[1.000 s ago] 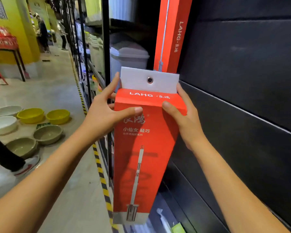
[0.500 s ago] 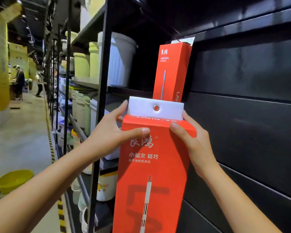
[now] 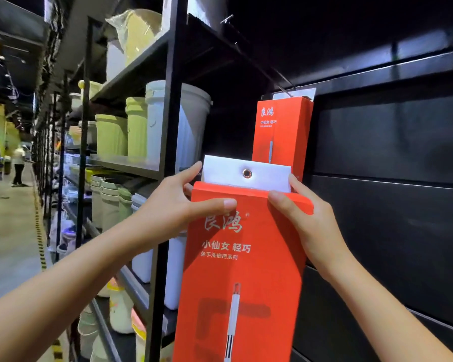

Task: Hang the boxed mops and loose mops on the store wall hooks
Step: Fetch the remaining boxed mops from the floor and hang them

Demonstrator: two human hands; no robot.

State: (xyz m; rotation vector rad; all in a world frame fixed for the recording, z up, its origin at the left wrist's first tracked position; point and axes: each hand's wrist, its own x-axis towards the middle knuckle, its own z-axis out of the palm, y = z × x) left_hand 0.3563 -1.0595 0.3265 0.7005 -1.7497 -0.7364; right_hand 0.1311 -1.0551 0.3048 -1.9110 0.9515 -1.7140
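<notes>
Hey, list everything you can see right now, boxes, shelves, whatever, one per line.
held mop box: one, red with white hang tab and metal eyelet, centre
hung mop box: one, red, upper centre, on the wall
wall hook: one, metal, at the hung box's tab
wall panels: black, right side
shelf rack: black, left of the boxes
buckets: several, pale green and grey-white, on the rack
people: two, far down the aisle
left hand: grips the held box's top left
right hand: grips its top right
</notes>
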